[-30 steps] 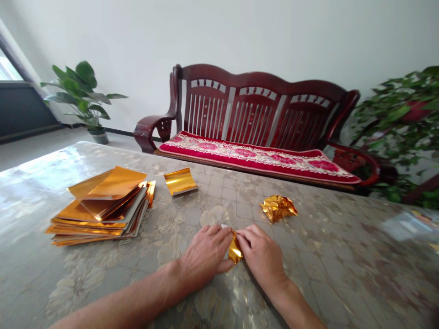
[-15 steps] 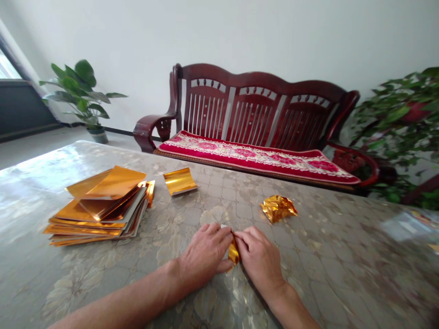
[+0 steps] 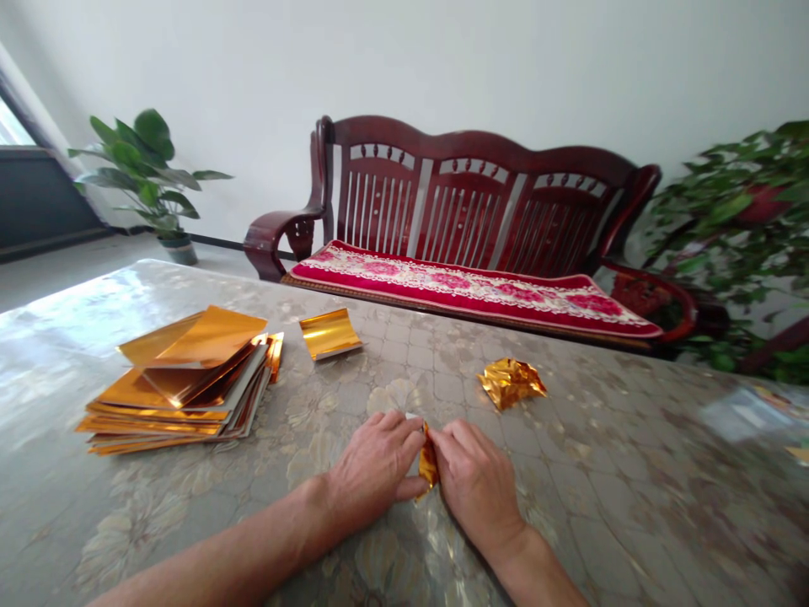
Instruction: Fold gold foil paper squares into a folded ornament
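Note:
Between my two hands, a piece of gold foil paper (image 3: 428, 464) lies on the table (image 3: 341, 421), mostly covered, with a folded gold strip showing. My left hand (image 3: 383, 459) presses down on its left part, fingers together and thumb near the lower end. From the right, my right hand (image 3: 477, 476) grips the strip's edge with curled fingers. Beyond them sits a crumpled gold foil piece (image 3: 511, 382). A single curled gold sheet (image 3: 330, 335) lies further back, left of centre. On the left is an uneven stack of gold foil sheets (image 3: 183, 388), some showing grey undersides.
A dark red wooden bench (image 3: 468, 202) with a red floral cushion (image 3: 468, 282) stands behind the table. Potted plants (image 3: 148, 169) grow at the back left and far right. A blurred clear plastic packet (image 3: 752, 415) lies at the table's right edge.
My right hand has shifted slightly, its fingers now lying closer over the strip's right edge. The visible gold strip looks a little narrower. My left hand stays almost in place.

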### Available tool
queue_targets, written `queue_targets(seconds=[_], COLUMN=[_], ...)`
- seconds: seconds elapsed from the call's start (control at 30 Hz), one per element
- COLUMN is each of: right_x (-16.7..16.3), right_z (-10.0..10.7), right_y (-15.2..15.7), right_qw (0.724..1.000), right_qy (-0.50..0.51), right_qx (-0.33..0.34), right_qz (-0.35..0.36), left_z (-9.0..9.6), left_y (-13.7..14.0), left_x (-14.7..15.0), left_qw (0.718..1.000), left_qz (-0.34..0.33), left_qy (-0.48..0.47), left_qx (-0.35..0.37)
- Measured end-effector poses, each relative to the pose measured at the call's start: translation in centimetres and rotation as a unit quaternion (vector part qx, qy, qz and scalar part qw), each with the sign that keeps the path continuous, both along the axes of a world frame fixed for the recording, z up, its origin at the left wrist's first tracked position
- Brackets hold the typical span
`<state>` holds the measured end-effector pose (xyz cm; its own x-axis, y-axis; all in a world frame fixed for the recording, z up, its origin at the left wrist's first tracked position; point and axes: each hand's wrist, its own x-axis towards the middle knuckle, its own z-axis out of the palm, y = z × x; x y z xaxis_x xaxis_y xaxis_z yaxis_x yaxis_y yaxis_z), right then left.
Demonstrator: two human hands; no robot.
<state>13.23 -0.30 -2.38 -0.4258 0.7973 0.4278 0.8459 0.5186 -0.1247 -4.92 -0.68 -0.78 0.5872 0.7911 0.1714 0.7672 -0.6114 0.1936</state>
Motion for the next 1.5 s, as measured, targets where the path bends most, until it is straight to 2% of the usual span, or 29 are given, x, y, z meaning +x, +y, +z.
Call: queue_targets(seconds=[0.4,0.57,0.77,1.07,1.5], right_x=[-0.09,-0.21,-0.22,-0.46,-0.50], right_z=[0.19,0.35,0.41,0.52,0.28], right_y=[-0.39,-0.49,-0.43,-0.78,-0.89], right_qw=[0.999,0.998,0.997,0.995,0.995], right_qy=[-0.049,-0.064,-0.076,-0.090,-0.092], right_qx=[0.021,0.020,0.026,0.043,0.037], right_qz=[0.004,0.002,0.002,-0.004,-0.013], left_z=[0.25,0.30,0.37,-0.16,0.45], left_y=[-0.15,-0.08,-0.10,0.29,0.52], left_x=[0.10,0.08,0.02,-0.12,-0.28], left_qw=[0.995,0.994,0.995,0.998,0.999], left_qz=[0.049,0.058,0.051,0.030,0.023], left_qy=[-0.063,-0.062,-0.054,-0.054,-0.028], left_qx=[-0.062,-0.075,-0.069,-0.021,-0.022])
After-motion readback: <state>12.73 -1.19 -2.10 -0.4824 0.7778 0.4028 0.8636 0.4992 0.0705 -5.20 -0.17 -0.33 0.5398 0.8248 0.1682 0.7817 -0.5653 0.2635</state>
